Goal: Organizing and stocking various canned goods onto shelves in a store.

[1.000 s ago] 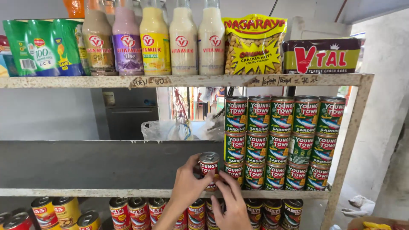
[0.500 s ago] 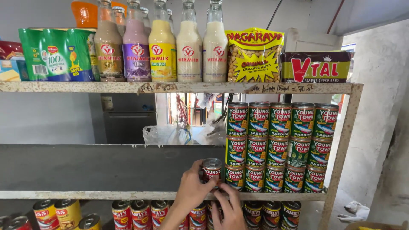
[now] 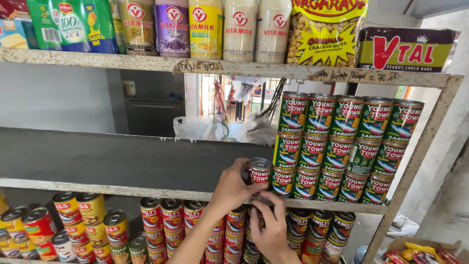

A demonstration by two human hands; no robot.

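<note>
The left hand [image 3: 234,188] grips a red-labelled can [image 3: 259,172] on the middle shelf [image 3: 97,164], just left of the stacked green cans [image 3: 342,144]. The right hand [image 3: 271,230], half open, touches below this can.

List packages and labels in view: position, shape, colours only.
Red-labelled can: middle shelf, upright, left hand on it, right hand just below.
Green cans: stacked three high to its right.
Bottles: top shelf, brown, purple, yellow, white.
Peanut bag: top shelf, yellow.
Bar box: top right, dark with red and green.
Red and yellow cans: bottom shelf.
</note>
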